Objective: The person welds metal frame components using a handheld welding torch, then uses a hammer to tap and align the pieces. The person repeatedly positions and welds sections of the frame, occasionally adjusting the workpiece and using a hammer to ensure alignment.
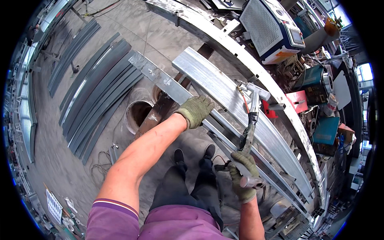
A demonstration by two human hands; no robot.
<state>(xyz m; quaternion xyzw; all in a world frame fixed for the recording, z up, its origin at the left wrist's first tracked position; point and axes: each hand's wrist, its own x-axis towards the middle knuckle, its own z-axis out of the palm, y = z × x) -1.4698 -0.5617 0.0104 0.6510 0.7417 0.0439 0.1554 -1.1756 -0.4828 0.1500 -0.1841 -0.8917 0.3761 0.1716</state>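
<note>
My left hand (195,111), in a green work glove, rests on a long, narrow galvanized steel bar (160,79), its fingers bent over the far edge. My right hand (243,176), gloved too, is closed around a hammer; the worn, brownish hammer head (252,183) shows at the near side of the fist. Just beyond it, a tool with a silver T-shaped head (258,92) and black-wrapped handle lies against a wide galvanized channel (216,78). A thin orange line runs near that head. Whether the handle's lower end touches my right hand, I cannot tell.
A long curved, whitish steel beam (240,54) arcs beyond the work. Stacked grey steel profiles (96,88) lie on the floor at left, near a round pipe or bucket (138,114). A blue-white machine (268,32) stands at the far right, among clutter and red pieces.
</note>
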